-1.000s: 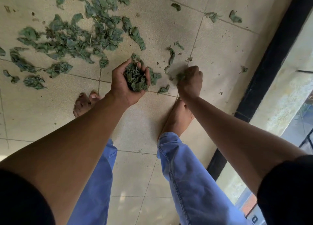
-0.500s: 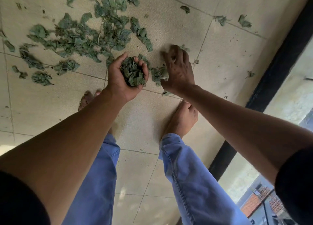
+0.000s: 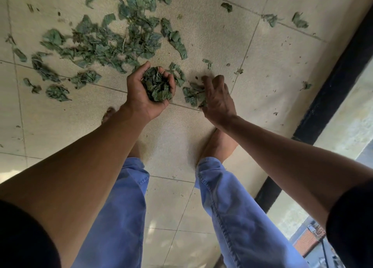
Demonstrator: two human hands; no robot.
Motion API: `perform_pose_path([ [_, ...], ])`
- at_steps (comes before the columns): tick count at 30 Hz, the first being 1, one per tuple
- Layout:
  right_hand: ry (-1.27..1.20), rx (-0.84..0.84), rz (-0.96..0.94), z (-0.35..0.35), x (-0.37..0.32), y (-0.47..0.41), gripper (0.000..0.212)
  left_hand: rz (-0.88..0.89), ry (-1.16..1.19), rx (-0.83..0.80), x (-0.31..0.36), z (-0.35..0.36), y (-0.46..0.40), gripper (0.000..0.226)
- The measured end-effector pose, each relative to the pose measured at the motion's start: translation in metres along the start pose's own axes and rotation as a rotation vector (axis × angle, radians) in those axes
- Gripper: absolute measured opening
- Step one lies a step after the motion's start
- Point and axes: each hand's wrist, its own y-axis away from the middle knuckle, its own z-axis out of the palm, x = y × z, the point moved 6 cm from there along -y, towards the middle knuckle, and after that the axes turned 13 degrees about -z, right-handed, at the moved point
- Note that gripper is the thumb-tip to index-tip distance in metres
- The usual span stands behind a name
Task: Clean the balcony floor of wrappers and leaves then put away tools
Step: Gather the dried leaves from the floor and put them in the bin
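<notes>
My left hand (image 3: 141, 98) is held palm up just above the tiled floor (image 3: 262, 70) and grips a wad of dry green leaves (image 3: 158, 85). To its right, my right hand (image 3: 219, 99) is palm down with spread fingers, pressing against a small clump of leaves (image 3: 192, 94) on the floor. That clump lies between my two hands. A wide scatter of green leaves (image 3: 113, 43) covers the tiles beyond my left hand. No wrappers or tools are in view.
A black rail base (image 3: 333, 82) runs diagonally along the right edge of the balcony. Single leaves (image 3: 299, 21) lie near it at the top right. My bare feet (image 3: 218, 146) stand just behind my hands, below blue trouser legs (image 3: 232, 207).
My right hand has drawn back towards me from its flat reach, pulling a small clump of leaves with it. My left hand still holds its wad, in about the same place.
</notes>
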Motion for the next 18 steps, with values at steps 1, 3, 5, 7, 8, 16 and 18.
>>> perform_pose_path([
  [1,-0.06,0.023,-0.004,0.002,-0.004,-0.003,0.071,0.002,-0.004,0.003,0.001,0.001,0.0,0.034],
  [3,-0.138,0.073,0.006,0.004,-0.014,-0.01,0.059,0.005,-0.004,0.006,0.003,0.002,0.002,0.035],
  [5,-0.192,0.111,0.033,0.003,-0.024,-0.02,0.054,0.003,-0.009,0.006,0.004,0.003,0.003,0.035],
  [7,-0.235,0.128,0.046,-0.001,-0.032,-0.029,0.052,-0.002,-0.009,0.002,0.004,0.003,0.005,0.036],
  [8,-0.239,0.133,0.052,-0.003,-0.035,-0.033,0.051,-0.003,-0.005,0.001,0.005,0.002,0.006,0.036],
  [16,0.074,0.011,0.041,-0.01,-0.061,-0.04,0.095,0.021,0.0,0.004,0.014,-0.007,0.021,0.037],
  [18,0.039,0.016,0.065,-0.003,-0.065,-0.042,0.088,0.024,0.001,0.005,0.016,-0.009,0.022,0.038],
])
